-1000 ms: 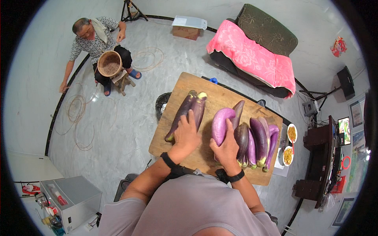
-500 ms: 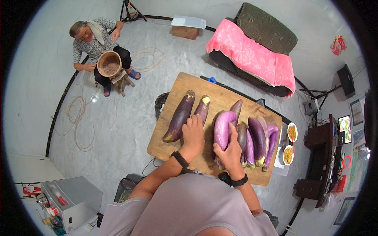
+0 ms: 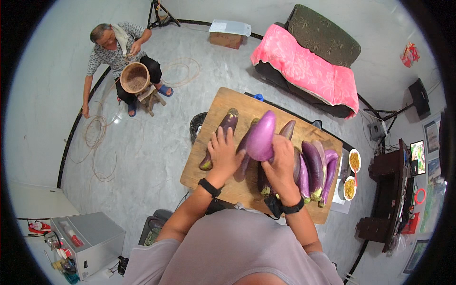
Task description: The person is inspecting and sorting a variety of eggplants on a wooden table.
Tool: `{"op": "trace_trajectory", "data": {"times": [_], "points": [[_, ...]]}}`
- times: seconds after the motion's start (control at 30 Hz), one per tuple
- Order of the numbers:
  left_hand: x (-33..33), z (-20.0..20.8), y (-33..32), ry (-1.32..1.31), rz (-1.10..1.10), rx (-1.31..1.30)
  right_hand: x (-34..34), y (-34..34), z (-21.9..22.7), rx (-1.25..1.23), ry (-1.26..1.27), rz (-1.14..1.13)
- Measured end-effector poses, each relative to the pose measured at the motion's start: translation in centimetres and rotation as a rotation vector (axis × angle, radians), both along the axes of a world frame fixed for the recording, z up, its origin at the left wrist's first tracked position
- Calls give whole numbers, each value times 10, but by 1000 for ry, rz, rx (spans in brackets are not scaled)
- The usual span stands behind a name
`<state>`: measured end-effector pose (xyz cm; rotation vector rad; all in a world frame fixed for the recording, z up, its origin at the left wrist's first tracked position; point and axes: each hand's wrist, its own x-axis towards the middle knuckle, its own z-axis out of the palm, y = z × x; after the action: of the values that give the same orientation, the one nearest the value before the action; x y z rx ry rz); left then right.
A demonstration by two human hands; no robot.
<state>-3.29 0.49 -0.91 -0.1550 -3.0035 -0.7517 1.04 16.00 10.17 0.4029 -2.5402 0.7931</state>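
My right hand (image 3: 281,164) grips a light purple eggplant (image 3: 261,137) by its lower end, raised above the wooden board (image 3: 213,111). My left hand (image 3: 223,154) has its fingers spread over a dark eggplant (image 3: 229,121) at the board's left side. The left thumb reaches toward a second dark eggplant (image 3: 243,166), partly covered by the raised one. Several more eggplants (image 3: 313,166) lie side by side to the right of my right hand, and others beneath it are partly hidden.
Two bowls of food (image 3: 350,187) stand right of the board. A black bin (image 3: 195,124) is at its left edge. Another person (image 3: 114,54) sits at far left with a woven basket (image 3: 135,78). Beyond the board stands a sofa with a pink cover (image 3: 308,71).
My right hand has lifted the light purple eggplant and tilted it leftward. My left hand has moved left, onto the leftmost eggplant. The seated person's arm now reaches down toward the floor.
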Motion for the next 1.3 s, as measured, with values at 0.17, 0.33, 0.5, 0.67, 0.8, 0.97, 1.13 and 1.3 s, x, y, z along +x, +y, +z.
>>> {"op": "trace_trajectory", "data": {"times": [0.17, 0.33, 0.5, 0.67, 0.8, 0.97, 1.13, 1.3], "points": [[-33, -29, -44, -73, 206, 825, -30, -10, -18, 170, 26, 97], [-34, 0, -64, -486, 262, 1310, -53, -12, -60, 195, 3, 175], [-34, -5, -78, -715, 16, 1637, -61, -19, -81, 207, -48, 294], [-22, 39, -62, -708, -97, 1232, -59, -4, -93, 217, -101, 197], [-26, -1, -69, -525, -98, 1001, -34, -6, -67, 119, -175, 68], [-6, 10, -53, 155, -255, 437, 27, 7, -55, 84, -307, -150], [9, 6, -57, -6, -221, 453, 73, 11, -38, 106, -650, -269], [13, 5, -54, 19, -233, 416, 82, 4, -56, 242, -880, -403]]}}
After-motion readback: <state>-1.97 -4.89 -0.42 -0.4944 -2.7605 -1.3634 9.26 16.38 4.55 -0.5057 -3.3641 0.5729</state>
